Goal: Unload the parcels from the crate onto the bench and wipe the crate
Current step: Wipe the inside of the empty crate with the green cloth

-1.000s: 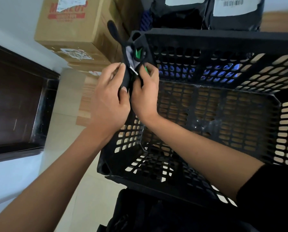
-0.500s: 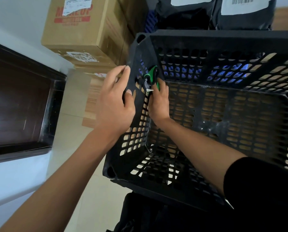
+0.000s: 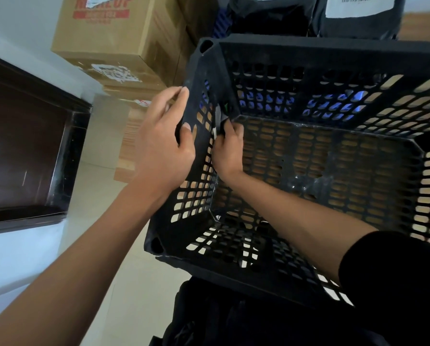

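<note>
Crate (image 3: 321, 151), centre frame, holds no parcels. Right hand (image 3: 227, 148) has moved from the rim down inside the left wall, clutching a dark cloth (image 3: 220, 116) (wiping underway). Left hand (image 3: 164, 138) grips that wall's rim, steadying.

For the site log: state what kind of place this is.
Probably a parcel storeroom or back room. Stacked cardboard boxes with shipping labels, black mailer bags with barcode labels, and a black plastic crate on a tiled floor suggest it.
</note>
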Motion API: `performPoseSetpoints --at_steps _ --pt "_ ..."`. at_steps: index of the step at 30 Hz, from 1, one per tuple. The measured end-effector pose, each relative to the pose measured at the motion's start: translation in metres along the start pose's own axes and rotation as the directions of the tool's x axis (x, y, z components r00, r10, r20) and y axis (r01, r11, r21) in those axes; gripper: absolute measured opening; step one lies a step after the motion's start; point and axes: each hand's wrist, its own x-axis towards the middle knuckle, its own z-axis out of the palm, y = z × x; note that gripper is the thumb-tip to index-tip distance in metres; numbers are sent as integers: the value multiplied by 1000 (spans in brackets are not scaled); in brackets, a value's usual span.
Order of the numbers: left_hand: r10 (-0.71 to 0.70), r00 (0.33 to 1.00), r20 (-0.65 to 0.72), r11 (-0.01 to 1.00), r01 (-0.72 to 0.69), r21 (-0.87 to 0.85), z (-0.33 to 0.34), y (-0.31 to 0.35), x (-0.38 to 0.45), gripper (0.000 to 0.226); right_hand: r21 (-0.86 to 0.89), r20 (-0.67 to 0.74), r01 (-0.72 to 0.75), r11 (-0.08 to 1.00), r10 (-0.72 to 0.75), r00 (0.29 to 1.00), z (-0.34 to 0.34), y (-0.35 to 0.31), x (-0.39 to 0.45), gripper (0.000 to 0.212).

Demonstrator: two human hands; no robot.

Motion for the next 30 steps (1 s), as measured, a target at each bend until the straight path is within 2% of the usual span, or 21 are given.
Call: performPoseSetpoints --at_steps 2,8,11,14,18,20,22,26,30 --pt "-1 1000 -8 1000 1 -11 0 -1 1 54 44 -38 41 998 -40 998 -4 -12 -4 39" --pt "6 1000 -9 1000 -6 -26 0 -1 2 52 175 -162 292 940 -265 951 -5 -42 -20 28" --pt "11 1000 -11 999 -12 -35 0 -2 4 51 115 -204 392 913 -364 909 3 -37 -24 32" --pt "8 1000 -26 997 -10 -74 1 -3 4 51 -44 -133 398 916 -400 907 10 -10 -23 42" --pt "11 1000 -27 998 -13 -61 2 -4 2 52 -258 96 272 927 -255 962 3 40 -14 66" --pt "7 1000 -22 999 -8 -54 1 -4 1 52 -386 191 233 892 -170 967 1 56 -12 62" --pt "7 1000 -15 998 -8 -56 1 -4 1 52 -450 222 220 866 -130 966 2 62 -12 58" --pt "0 1000 -13 998 0 -71 0 -2 2 52 -354 181 168 920 -109 977 4 58 -11 46" --pt "-2 1000 -14 998 1 -60 0 -1 1 52 -241 198 100 965 -52 979 -3 51 -15 32"
